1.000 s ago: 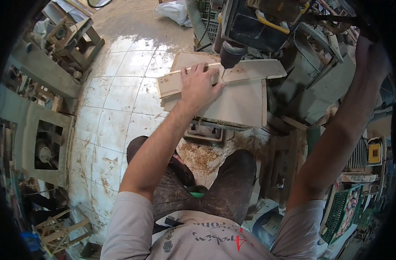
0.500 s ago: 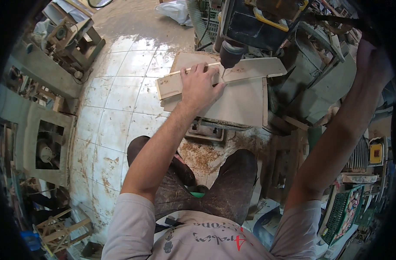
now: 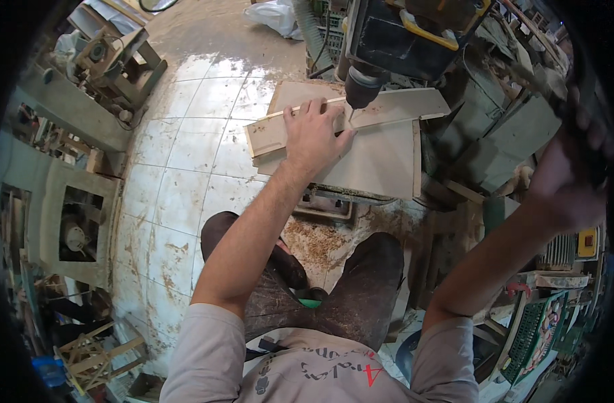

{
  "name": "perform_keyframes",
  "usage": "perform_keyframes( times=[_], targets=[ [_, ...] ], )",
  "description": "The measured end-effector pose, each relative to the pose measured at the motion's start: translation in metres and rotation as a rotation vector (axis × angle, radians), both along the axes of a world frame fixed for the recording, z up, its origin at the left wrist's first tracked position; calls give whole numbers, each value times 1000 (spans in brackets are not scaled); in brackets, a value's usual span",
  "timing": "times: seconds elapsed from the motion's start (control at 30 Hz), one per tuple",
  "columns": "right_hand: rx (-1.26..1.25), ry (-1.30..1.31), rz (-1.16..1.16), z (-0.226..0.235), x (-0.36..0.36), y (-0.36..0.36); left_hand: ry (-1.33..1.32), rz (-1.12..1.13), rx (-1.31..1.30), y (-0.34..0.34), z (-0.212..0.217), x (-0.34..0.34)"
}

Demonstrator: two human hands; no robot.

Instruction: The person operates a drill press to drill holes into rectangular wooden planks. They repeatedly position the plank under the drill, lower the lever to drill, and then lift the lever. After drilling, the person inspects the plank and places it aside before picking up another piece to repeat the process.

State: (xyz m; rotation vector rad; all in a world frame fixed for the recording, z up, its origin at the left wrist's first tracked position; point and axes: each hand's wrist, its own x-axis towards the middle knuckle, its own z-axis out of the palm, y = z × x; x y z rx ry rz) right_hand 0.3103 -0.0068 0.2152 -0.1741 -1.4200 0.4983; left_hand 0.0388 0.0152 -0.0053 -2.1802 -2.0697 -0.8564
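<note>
Set in a cluttered, dust-strewn workshop, over a floor of white square tiles [image 3: 179,144]. Closest in, a bare left hand [image 3: 313,138], partly closed, with fingers spread and bent over the far edge of a long, narrow, beige wooden board [image 3: 401,107] and thumb apart toward the right; holding it down rather than wrapping right around it. Laid slantwise beneath the grip, running out to both sides, on top of a wider, flat beige panel [image 3: 384,161]. Just right of the grip, near the gap between index finger and thumb, a thin metal drill bit [image 3: 352,114] pointing down at the narrow board; cannot tell whether touching or sunk in. Directly above that, a dark cylindrical chuck [image 3: 364,86] under a bulky black machine head with yellow trim [image 3: 407,47]. By the look of it, at the step of steadying wood for drilling; calling next for firm downward pressure, fingertips clear of the bit, and an even feed. Below the grip, on the floor, loose brown wood shavings [image 3: 313,238]. Well apart to the right, a blurred bare right hand [image 3: 582,144], seemingly about something dark; cannot tell how tightly closed. Farthest off, beyond the grip, a whitish plastic bag [image 3: 274,18].
</note>
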Motion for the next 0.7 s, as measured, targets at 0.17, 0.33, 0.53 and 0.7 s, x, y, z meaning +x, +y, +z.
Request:
perform_keyframes(
  times=[0.17, 0.33, 0.53, 0.7],
  targets=[
    [-148, 193, 161, -44, 0, -26, 6, -1, 0, 0, -2, 0],
    [-84, 322, 251, -107, -14, -32, 6, 6, -58, -2, 2, -2],
    [-148, 390, 91, -105, -25, -36, -9, -4, -76, -2, 5, 0],
    [-31, 35, 288, -30, 21, -5, -9, -11, -70, -2, 5, 1]
  ],
)
